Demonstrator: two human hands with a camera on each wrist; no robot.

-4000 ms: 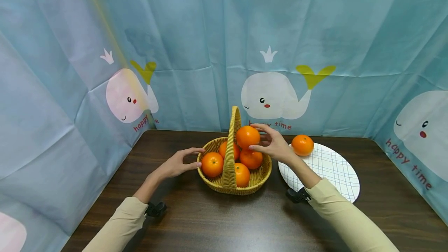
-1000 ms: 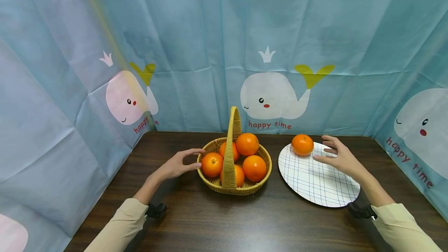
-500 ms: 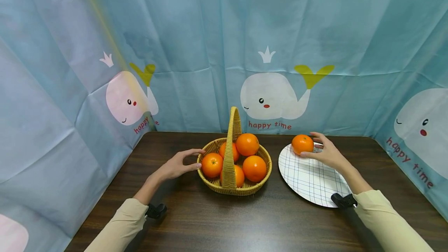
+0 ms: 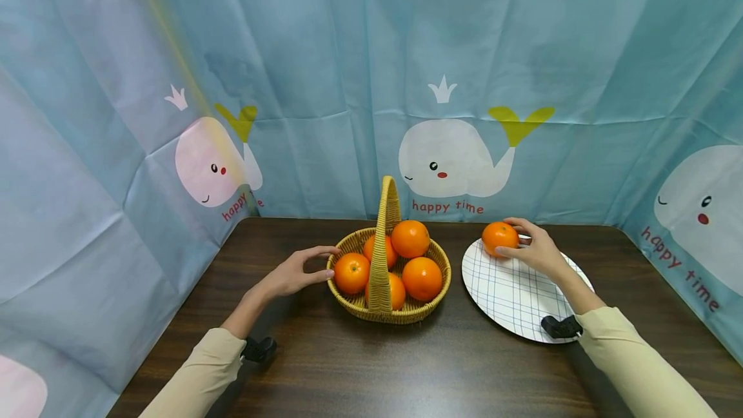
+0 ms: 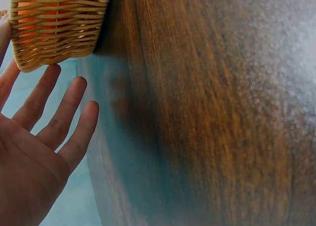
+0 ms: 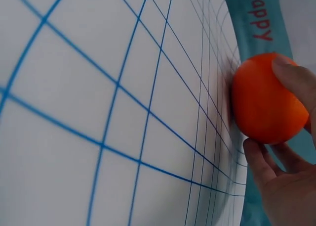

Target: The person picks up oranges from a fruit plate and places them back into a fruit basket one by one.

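In the head view my right hand [image 4: 536, 251] grips an orange [image 4: 499, 238] at the back left of a white plate [image 4: 522, 302] with blue grid lines. The right wrist view has the thumb on one side of this orange [image 6: 266, 97] and fingertips on the other, close to the plate's surface. A yellow wicker basket [image 4: 380, 316] with a tall handle stands at the middle of the table, with several oranges [image 4: 422, 279] inside. My left hand [image 4: 290, 274] touches the basket's left rim, its fingers spread and loosely extended, as the left wrist view also shows.
The dark wooden table [image 4: 395, 373] runs beneath everything, with a light blue whale-print curtain [image 4: 325, 82] along its back and sides. A gap of table separates basket and plate. The basket's handle [image 4: 381, 244] rises well above its rim.
Earlier my right hand set an orange into the basket, then withdrew to the right over the plate. It has since moved left and taken hold of the plate's orange. My left hand has stayed still.
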